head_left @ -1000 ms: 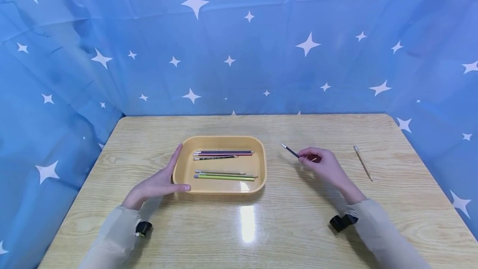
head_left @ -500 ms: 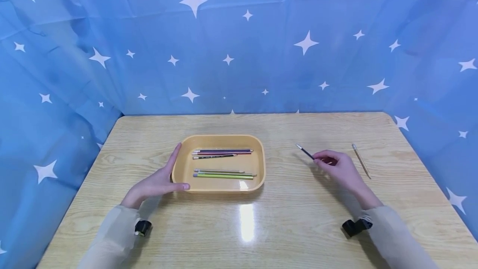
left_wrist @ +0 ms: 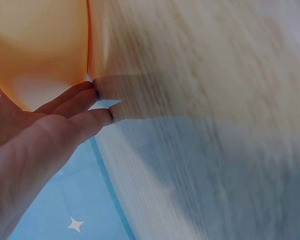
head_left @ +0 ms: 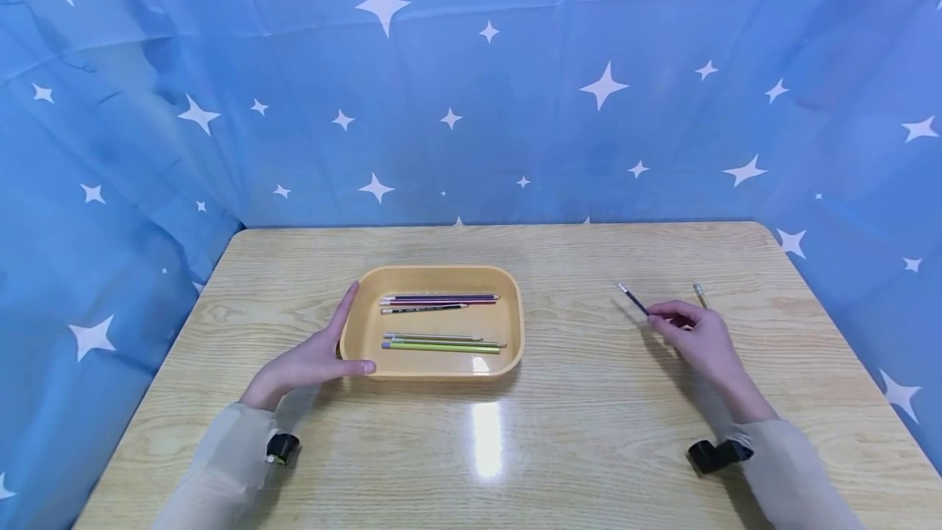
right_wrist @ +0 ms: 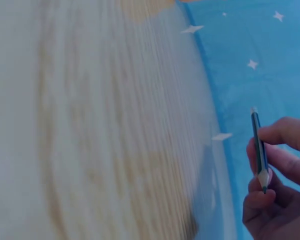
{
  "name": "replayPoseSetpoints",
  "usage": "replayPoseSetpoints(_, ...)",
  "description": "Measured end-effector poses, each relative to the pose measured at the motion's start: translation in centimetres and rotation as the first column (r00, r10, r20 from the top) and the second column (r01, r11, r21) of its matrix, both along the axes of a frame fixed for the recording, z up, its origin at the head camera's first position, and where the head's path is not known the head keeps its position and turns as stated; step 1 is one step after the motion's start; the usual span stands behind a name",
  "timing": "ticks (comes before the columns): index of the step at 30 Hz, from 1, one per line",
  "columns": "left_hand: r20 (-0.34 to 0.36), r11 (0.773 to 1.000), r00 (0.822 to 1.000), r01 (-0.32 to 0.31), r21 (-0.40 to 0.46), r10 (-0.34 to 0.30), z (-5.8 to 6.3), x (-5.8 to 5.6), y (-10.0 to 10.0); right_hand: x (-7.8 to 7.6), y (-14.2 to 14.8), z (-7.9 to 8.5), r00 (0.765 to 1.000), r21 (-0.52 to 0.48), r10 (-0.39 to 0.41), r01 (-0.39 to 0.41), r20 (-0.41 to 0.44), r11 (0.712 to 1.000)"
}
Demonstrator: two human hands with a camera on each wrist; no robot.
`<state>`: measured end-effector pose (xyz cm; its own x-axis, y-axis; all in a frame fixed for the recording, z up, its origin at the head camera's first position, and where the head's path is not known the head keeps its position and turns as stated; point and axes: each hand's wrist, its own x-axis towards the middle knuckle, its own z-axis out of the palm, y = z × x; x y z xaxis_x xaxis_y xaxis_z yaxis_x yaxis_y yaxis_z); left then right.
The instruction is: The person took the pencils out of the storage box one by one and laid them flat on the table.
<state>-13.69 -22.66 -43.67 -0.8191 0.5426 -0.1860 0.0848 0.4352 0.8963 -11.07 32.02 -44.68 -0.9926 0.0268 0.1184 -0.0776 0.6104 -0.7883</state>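
A yellow tray (head_left: 441,365) stands left of the middle of the table. Against its left end rests my left hand (head_left: 311,365), fingers fairly straight along the side and thumb at the front rim; the left wrist view shows these fingers (left_wrist: 72,102) at the tray's wall (left_wrist: 45,55). Inside the tray lie dark pencils (head_left: 441,298) at the back and green ones (head_left: 441,346) at the front. Over the right part of the table, my right hand (head_left: 695,342) pinches a dark pencil (head_left: 633,298). The right wrist view has that pencil (right_wrist: 259,145) between thumb and fingers, its sharpened tip showing.
Just behind my right hand lies a natural wood-coloured pencil (head_left: 700,294), partly covered by the hand. The wooden table (head_left: 574,432) runs back to a blue star-patterned cloth (head_left: 515,105), which also hangs at both sides.
My right hand has moved to the right with the dark pencil and now covers part of the wood-coloured pencil. The left hand and the tray have stayed in place.
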Motion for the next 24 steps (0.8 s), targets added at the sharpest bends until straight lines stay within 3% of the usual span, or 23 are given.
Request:
replayPoseSetpoints(4, 0.019, 1.000, 1.000, -0.006, 0.011, 0.006, -0.1, 0.1, 0.0, 0.1, 0.6, 0.1, 1.000, -0.028, -0.015, 0.015, -0.006, 0.999)
replayPoseSetpoints(14, 0.020, 0.999, 0.999, -0.030, -0.022, 0.031, 0.0, 0.0, -0.1, 0.4, 2.2, -0.1, 0.999, 0.007, -0.050, 0.050, -0.017, 0.999)
replayPoseSetpoints(24, 0.017, 1.000, 1.000, -0.020, -0.014, 0.020, -0.2, 0.0, 0.0, 1.4, 3.7, 0.2, 0.994, 0.037, -0.104, 0.103, 0.035, 0.994)
